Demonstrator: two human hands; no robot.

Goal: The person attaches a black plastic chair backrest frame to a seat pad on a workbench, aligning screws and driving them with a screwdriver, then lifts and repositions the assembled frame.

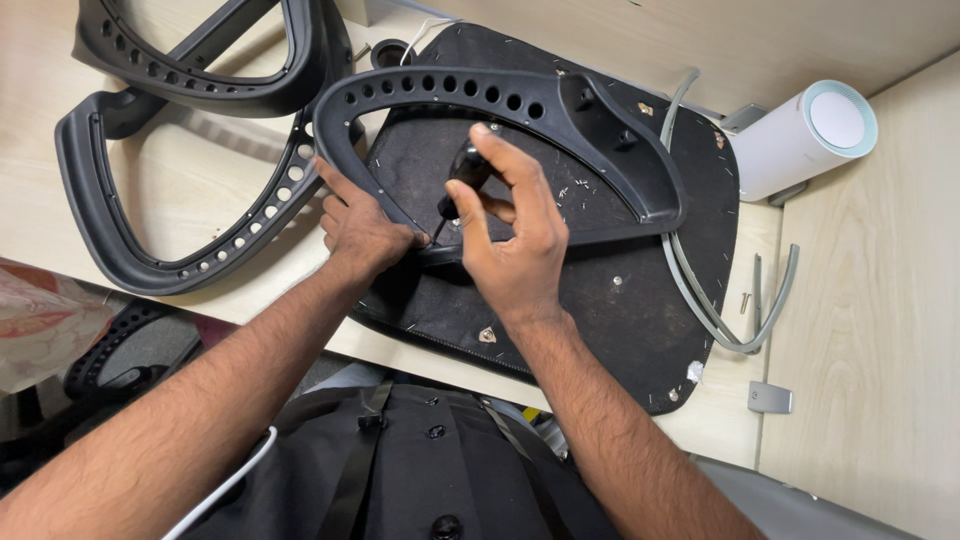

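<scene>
A black plastic chair frame (520,100) with a row of holes lies on a black fabric-covered seat base (620,300). My left hand (358,225) presses on the frame's lower left edge. My right hand (510,235) grips a black-handled screwdriver (465,172), its tip pointing down at the frame's lower bar close to my left fingers.
Two more black perforated frames (150,230) lie at the upper left on the pale wooden table (860,330). A white cylinder device (805,135) stands at the right. Grey curved tubing (740,320) and a loose screw (745,300) rest beside the seat base.
</scene>
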